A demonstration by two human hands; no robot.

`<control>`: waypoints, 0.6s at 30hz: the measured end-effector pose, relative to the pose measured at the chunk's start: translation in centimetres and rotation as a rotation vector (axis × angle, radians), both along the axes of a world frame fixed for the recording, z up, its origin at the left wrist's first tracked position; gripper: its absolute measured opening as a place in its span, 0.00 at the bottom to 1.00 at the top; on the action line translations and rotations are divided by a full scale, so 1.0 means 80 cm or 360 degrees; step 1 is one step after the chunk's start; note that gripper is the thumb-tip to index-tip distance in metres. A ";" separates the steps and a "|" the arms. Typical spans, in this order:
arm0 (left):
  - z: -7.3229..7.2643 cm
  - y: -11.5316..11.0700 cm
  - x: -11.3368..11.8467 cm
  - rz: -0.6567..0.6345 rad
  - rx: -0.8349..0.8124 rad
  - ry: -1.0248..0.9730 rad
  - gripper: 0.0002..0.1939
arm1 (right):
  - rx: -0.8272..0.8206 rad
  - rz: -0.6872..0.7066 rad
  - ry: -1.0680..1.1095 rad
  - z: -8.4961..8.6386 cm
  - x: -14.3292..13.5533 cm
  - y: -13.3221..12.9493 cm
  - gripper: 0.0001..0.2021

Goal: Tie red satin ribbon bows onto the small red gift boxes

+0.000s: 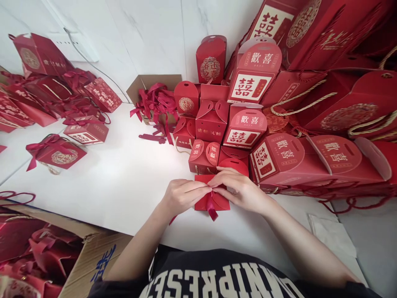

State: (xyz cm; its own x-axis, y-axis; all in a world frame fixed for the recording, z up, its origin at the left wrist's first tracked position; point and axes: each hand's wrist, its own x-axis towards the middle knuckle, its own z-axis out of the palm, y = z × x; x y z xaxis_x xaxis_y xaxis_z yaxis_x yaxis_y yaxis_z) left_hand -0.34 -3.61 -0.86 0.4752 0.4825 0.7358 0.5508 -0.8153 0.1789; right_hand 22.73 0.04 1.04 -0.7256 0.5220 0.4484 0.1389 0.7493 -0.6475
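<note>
A small red gift box (201, 203) stands on the white table in front of me, between my two hands. A dark red ribbon (211, 207) runs over its top, one end hanging down the near side. My left hand (184, 196) comes from the left, its fingers closed in a pinch on the ribbon at the top of the box. From the right, my right hand (237, 188) meets it there, thumb and fingertips pinching at the same spot. The fingers partly cover the ribbon's crossing and the box's top.
Several red boxes (212, 122) stand stacked just beyond my hands, and more (279, 159) are at the right. A cardboard box (136, 89) of loose ribbons (158, 99) is at the back. Ribboned boxes (65, 153) sit left. An open carton (99, 252) is at lower left.
</note>
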 end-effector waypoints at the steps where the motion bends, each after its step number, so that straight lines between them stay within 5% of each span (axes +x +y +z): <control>1: 0.001 0.000 -0.003 0.0002 -0.0016 0.0009 0.09 | 0.0012 -0.0030 0.0046 -0.003 -0.003 -0.001 0.08; 9: 0.014 0.004 -0.030 0.0032 -0.0046 0.0081 0.09 | -0.0077 -0.0132 -0.0034 -0.002 -0.021 -0.006 0.07; 18: -0.001 0.002 -0.031 0.0168 0.0021 -0.0034 0.09 | -0.0080 -0.0051 0.0034 0.007 -0.044 0.008 0.14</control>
State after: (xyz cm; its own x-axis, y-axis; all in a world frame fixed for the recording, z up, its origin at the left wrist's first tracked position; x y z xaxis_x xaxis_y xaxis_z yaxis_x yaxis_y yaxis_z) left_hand -2.84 -3.49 -0.97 0.4063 0.5192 0.7519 0.6300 -0.7552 0.1811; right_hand 19.23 0.71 1.59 -0.6987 0.5673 0.4358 0.1484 0.7109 -0.6875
